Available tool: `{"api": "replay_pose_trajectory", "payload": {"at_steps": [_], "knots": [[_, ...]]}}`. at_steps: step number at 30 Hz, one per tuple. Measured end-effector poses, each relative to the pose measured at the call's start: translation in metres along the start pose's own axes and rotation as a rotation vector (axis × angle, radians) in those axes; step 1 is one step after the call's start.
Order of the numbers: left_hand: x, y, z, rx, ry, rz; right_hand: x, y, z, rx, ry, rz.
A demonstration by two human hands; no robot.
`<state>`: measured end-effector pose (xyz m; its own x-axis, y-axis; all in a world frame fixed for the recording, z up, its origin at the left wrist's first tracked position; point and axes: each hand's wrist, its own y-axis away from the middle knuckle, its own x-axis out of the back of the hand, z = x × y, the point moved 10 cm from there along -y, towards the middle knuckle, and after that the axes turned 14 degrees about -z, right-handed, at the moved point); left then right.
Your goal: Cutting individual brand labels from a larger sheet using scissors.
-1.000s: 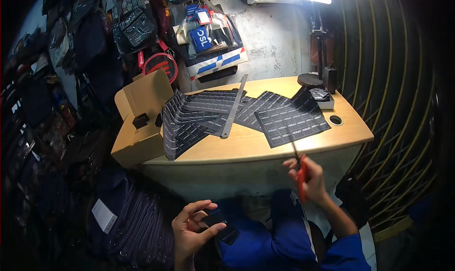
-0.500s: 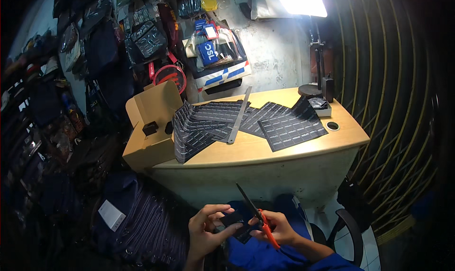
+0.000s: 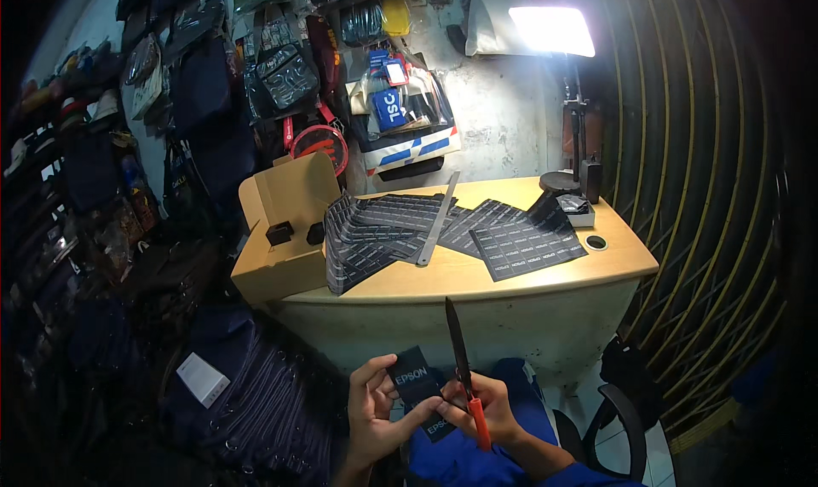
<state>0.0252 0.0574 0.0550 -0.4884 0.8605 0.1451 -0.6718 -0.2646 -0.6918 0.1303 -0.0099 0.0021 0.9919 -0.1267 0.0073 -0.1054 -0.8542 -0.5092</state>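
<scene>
Over my lap, my left hand [image 3: 373, 419] pinches a short black strip [image 3: 411, 368] with pale printing, thumb in front and fingers behind. My right hand [image 3: 501, 412] grips a pair of scissors [image 3: 457, 342] by the orange handles, dark blades pointing up and away. The blades look closed together, beside the strip rather than across it. Fingertips of the right hand meet the strip near its middle, close to my left thumb. On the desk [image 3: 375, 289] beyond lie black printed sheets [image 3: 528, 242] and a metal ruler [image 3: 438, 223] across them.
An open cardboard box [image 3: 277, 276] with small black pieces stands at the desk's left. At the right are a tape roll [image 3: 596, 242], a small filled box [image 3: 583, 219] and a lit lamp [image 3: 554, 34]. Dark bags [image 3: 256, 393] pile up at left; a chair armrest [image 3: 626, 423] is at right.
The strip has turned to show its printed face. The scissors have swung more upright, and both hands have come closer together. The whole view has shifted slightly.
</scene>
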Motion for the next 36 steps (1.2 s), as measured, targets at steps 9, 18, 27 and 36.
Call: {"api": "replay_pose_trajectory", "payload": {"at_steps": [9, 18, 27, 36], "knots": [[0.021, 0.011, 0.015, 0.018, -0.203, 0.124, -0.013, -0.014, -0.017, 0.009, -0.085, 0.087], [0.011, 0.001, 0.012, 0.135, -0.232, 0.008, 0.004, -0.003, -0.010, -0.053, -0.097, 0.245], [0.003, -0.001, 0.001, 0.177, -0.178, -0.067, 0.003, 0.000, -0.010, -0.031, -0.045, 0.200], [0.002, 0.001, -0.006, 0.206, -0.174, -0.035, 0.001, 0.005, -0.018, 0.016, -0.033, 0.158]]}}
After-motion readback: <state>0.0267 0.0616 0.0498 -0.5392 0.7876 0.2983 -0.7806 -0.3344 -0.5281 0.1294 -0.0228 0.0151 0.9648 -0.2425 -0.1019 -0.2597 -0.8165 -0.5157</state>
